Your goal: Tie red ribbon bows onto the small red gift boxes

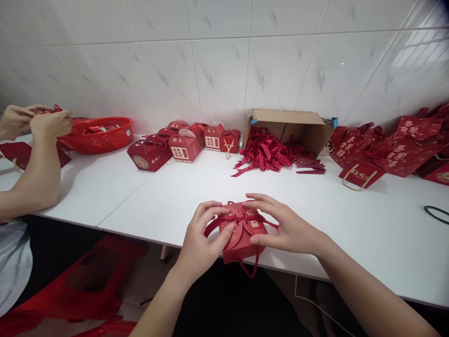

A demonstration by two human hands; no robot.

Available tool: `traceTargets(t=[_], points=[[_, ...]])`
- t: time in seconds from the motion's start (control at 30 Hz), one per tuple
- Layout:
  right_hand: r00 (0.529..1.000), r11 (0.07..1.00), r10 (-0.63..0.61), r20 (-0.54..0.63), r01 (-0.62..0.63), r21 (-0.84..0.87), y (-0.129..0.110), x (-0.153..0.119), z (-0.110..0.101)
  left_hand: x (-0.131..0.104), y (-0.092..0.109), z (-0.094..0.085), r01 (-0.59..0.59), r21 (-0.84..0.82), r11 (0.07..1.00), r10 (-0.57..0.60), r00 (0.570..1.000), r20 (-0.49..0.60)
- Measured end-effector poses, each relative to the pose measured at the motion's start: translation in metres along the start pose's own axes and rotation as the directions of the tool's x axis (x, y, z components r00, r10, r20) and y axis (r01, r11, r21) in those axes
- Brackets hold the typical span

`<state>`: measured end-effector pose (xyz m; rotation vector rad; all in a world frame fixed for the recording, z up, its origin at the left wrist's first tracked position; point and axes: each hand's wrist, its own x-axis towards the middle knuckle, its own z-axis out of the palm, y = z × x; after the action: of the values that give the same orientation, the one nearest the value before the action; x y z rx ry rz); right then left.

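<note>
A small red gift box with interlocking rounded flaps and cord handles sits at the table's front edge. A dark red ribbon runs across its top through the slots. My left hand grips the box's left side, thumb on a flap and fingers bent over the ribbon. On the right side my right hand holds the box between thumb and fingers, with the ribbon's end passing beneath the fingers. Whether either hand also pinches the ribbon I cannot tell.
Against the tiled wall stand several red boxes, an open carton and loose ribbons. Red bags crowd the right. A co-worker's hands are at left, by a red basin. Red stools stand below.
</note>
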<state>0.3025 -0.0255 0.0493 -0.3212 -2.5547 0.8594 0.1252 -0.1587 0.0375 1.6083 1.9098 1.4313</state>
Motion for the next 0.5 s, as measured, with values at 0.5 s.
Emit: traceTargets(t=[0.5], points=[[0.994,0.995,0.081,-0.075,-0.075,0.071,0.0043,-0.0027,0.0073,0.0006,-0.0078,0.0003,0.281,-0.136,0.95,-0.28,0.96,0.031]])
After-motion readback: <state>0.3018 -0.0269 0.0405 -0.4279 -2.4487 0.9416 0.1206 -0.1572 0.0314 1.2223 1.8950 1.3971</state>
